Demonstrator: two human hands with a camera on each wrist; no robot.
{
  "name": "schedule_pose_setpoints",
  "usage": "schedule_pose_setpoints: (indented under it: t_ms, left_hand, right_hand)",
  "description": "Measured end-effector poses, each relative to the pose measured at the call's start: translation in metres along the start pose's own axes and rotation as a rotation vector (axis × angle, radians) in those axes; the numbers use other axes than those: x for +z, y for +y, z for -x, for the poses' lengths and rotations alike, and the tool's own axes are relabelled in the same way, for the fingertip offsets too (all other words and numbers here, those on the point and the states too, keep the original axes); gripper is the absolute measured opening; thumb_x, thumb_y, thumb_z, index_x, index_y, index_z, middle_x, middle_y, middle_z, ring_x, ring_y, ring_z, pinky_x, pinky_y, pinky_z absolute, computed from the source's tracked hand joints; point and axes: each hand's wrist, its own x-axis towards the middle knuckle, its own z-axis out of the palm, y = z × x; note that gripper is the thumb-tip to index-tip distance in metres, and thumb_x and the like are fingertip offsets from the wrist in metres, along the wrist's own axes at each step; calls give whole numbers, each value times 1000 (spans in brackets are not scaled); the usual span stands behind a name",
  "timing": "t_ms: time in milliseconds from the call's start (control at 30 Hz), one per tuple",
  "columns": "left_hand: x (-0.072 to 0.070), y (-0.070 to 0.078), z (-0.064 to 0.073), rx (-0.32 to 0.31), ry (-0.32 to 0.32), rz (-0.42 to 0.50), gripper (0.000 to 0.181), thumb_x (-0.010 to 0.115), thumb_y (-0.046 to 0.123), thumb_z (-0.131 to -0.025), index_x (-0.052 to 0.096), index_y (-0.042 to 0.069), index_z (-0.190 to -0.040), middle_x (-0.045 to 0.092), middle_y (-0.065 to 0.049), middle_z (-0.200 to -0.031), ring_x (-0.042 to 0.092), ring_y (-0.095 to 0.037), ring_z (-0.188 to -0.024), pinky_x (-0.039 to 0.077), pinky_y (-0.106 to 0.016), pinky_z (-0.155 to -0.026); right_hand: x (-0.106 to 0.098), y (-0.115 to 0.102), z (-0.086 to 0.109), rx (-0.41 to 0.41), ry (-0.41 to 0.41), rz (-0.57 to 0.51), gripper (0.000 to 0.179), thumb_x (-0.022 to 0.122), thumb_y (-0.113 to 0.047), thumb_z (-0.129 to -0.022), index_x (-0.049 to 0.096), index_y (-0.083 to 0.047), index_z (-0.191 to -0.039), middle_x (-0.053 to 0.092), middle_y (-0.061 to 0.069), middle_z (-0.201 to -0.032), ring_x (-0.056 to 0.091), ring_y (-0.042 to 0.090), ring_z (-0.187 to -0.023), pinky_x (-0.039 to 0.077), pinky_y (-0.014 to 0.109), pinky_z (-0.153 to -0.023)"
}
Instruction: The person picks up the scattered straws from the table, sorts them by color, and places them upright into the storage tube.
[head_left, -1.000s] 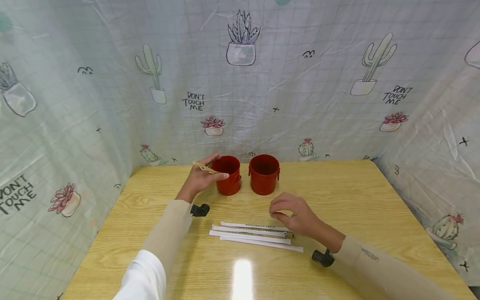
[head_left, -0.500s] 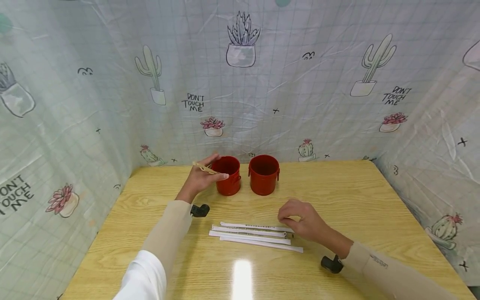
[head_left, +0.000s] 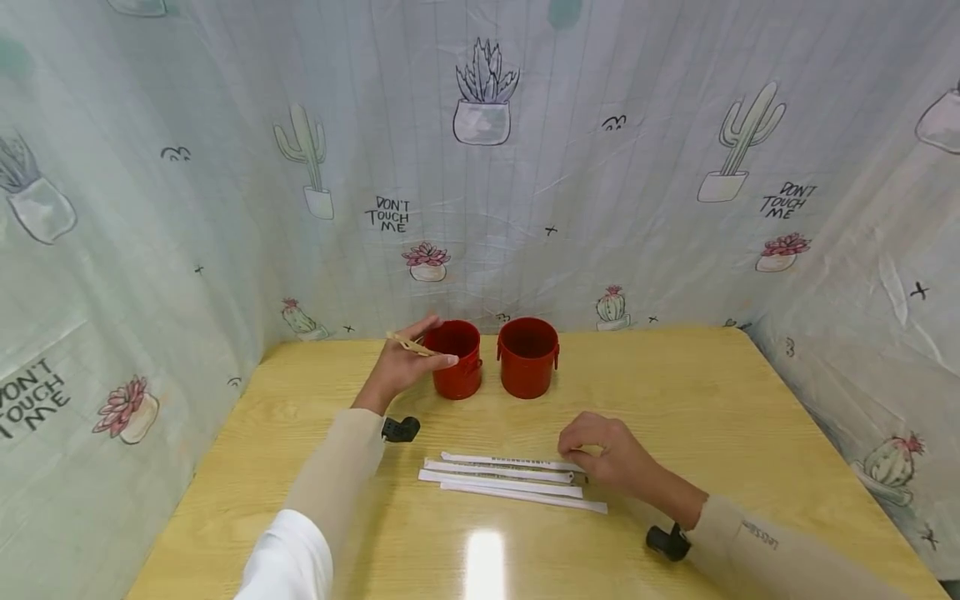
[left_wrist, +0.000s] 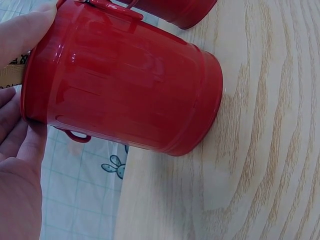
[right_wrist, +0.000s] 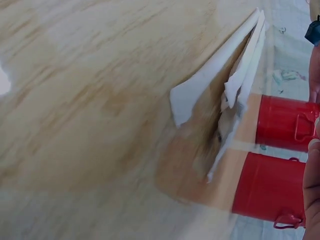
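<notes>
"What has the left hand (head_left: 408, 360) got?"

"A red bucket (head_left: 459, 379), gripped at the rim, thumb on the near side and fingers on the far side. The bucket stands upright on the counter (head_left: 660, 383), just right of that palm. A thin tan stick (head_left: 408, 342) lies across the gap between thumb and fingers, one end jutting out left over the hand."

"And the right hand (head_left: 603, 446)?"

"Narrow: fingers bent in, thumb close to them. It's at the right-hand ends of four white paper strips (head_left: 500, 482). I can't tell whether it pinches one; the fingertips don't show clearly enough."

"So the strips are where, exactly?"

"Left of the right hand, and nearer the person than the left hand. They lie close together, roughly side by side, and the farthest one has dark print on it."

"There's another bucket, isn't there?"

"Yes, a second red bucket (head_left: 527, 375), upright, to the right of the one in the left hand's grip and beyond the right hand. The two buckets are near each other but apart. A curtain (head_left: 592, 192) printed with potted cacti hangs past both hands."
</notes>
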Motion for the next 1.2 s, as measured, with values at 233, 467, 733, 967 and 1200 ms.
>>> schedule_pose_setpoints:
  t_ms: [233, 467, 733, 967, 1200]
  left_hand:
    - [3, -4, 1, 3, 16, -6, 83, 89, 27, -84, 50, 6, -155, 53, -9, -159, 36, -29, -157, 40, -50, -124]
    - [3, -3, -1, 11, -2, 5, 82, 88, 23, -86, 47, 6, -156, 53, -11, -158, 40, -30, -155, 40, -50, -124]
    - [1, 0, 2, 8, 4, -29, 83, 87, 25, -86, 48, 9, -157, 54, -10, -158, 41, -29, -155, 39, -50, -124]
    - [-1, -2, 2, 8, 8, -39, 83, 88, 27, -86, 48, 9, -156, 54, -9, -158, 41, -29, -154, 40, -49, -124]
    - [1, 0, 1, -8, 9, -18, 83, 88, 28, -86, 49, 9, -156, 55, -8, -157, 43, -29, -153, 40, -50, -124]
  right_hand:
    - [2, 1, 9, 16, -21, -19, 27, 82, 13, -77, 77, -11, -89, 77, 5, -88, 69, 18, -85, 60, 24, -77]
    - [3, 1, 12, 136, -84, -6, 23, 82, 8, -81, 78, -15, -86, 78, -2, -88, 68, 12, -85, 60, 28, -76]
    - [5, 3, 14, 256, -207, 43, 23, 79, 7, -83, 79, -16, -85, 78, -4, -89, 65, 6, -84, 57, 25, -74]
    - [7, 3, 10, 330, -297, 99, 20, 79, 3, -86, 80, -17, -89, 78, -6, -93, 66, 6, -86, 57, 24, -76]
    - [7, 3, 9, 437, -334, 107, 18, 78, 0, -89, 80, -18, -92, 76, -9, -96, 65, 3, -88, 57, 22, -77]
